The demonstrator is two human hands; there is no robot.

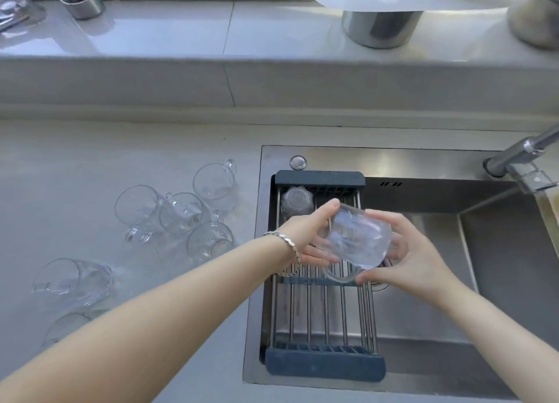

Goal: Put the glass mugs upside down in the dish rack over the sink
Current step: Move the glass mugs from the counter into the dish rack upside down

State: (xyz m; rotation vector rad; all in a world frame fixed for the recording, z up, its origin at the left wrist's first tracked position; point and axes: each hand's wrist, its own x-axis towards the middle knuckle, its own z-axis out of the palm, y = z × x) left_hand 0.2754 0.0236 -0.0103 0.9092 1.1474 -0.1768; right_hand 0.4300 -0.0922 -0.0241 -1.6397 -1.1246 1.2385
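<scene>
Both hands hold one clear glass mug [358,238] above the middle of the dish rack [322,363], tilted with its base facing me. My left hand [311,231] grips its left side and my right hand [402,257] cups its right side. An upside-down glass mug [296,203] stands at the rack's far left corner. Several more glass mugs wait on the counter to the left: a cluster [181,212] near the sink and two [72,278] closer to me, partly hidden by my left forearm.
The rack of metal rods with dark end bars spans the left part of the steel sink [499,281]. A tap [523,160] reaches in from the right. Steel pots [381,27] and a small metal cup [82,2] stand on the raised ledge behind.
</scene>
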